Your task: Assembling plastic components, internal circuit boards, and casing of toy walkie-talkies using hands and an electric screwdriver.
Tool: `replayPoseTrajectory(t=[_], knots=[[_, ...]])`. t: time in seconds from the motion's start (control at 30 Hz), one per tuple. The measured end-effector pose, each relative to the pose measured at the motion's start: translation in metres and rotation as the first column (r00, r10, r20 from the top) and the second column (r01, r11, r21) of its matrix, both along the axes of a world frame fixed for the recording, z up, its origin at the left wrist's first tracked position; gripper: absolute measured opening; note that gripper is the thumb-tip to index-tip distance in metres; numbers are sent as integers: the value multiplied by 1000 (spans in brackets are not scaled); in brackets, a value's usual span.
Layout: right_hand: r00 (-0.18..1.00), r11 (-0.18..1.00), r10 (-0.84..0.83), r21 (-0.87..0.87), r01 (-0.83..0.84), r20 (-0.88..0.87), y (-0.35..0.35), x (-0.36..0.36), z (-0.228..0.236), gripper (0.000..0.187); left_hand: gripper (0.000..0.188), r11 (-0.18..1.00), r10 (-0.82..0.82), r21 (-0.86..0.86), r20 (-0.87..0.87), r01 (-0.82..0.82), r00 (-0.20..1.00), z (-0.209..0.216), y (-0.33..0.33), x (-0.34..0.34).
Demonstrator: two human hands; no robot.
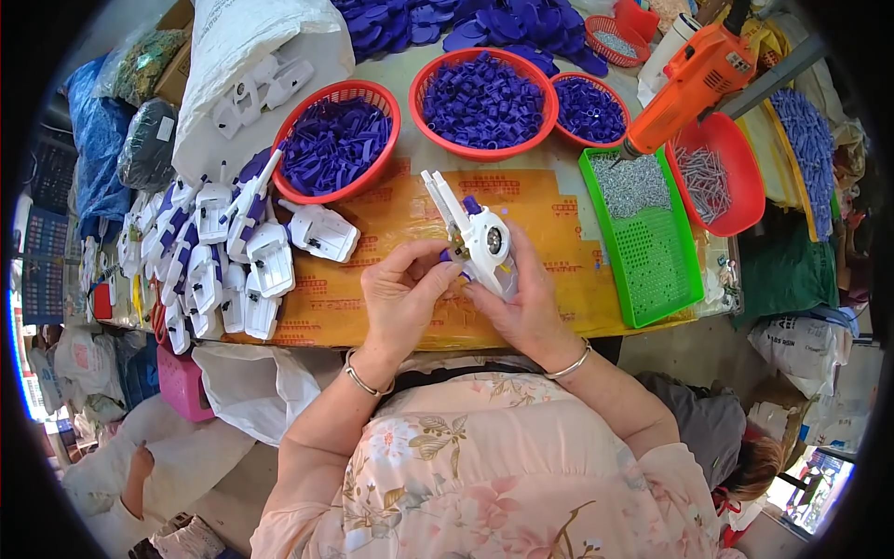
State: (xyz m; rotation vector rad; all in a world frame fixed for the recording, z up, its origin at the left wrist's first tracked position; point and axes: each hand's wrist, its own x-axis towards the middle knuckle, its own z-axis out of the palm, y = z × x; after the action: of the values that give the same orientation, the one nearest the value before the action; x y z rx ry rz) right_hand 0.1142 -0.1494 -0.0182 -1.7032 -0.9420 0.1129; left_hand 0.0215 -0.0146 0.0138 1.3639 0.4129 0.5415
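Over the middle of the table, my right hand [529, 303] grips a white plastic housing [487, 244] from its right side. The housing has a round dark opening, a purple part on top and two long white prongs pointing away from me. Closed at its left edge is my left hand [406, 281], thumb and fingertips pinching a small purple plastic piece [446, 254] against the housing. The fingertips cover most of that piece. To the left lies a pile of similar white housings [272, 261] with purple strips and small dark parts inside.
Red baskets of purple parts [337, 140] [482, 101] [592, 110] line the back. Right of my hands, a green tray [643, 265] holds small screws. An orange power screwdriver [694, 84] hangs above it, near a red bin [745, 172] of metal pins. A white sack [209, 65] stands back left.
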Motion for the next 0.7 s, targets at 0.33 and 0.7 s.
replayPoseTrajectory(t=[0.33,0.7], knots=[[1000,1000,-8,-26,9,15,0,1,1,80,13,999,44,31,-75,-42,996,0,-3,5],[1000,998,-24,-50,23,-1,1,1,1,81,12,998,56,-18,-29,-57,998,0,-8,6]])
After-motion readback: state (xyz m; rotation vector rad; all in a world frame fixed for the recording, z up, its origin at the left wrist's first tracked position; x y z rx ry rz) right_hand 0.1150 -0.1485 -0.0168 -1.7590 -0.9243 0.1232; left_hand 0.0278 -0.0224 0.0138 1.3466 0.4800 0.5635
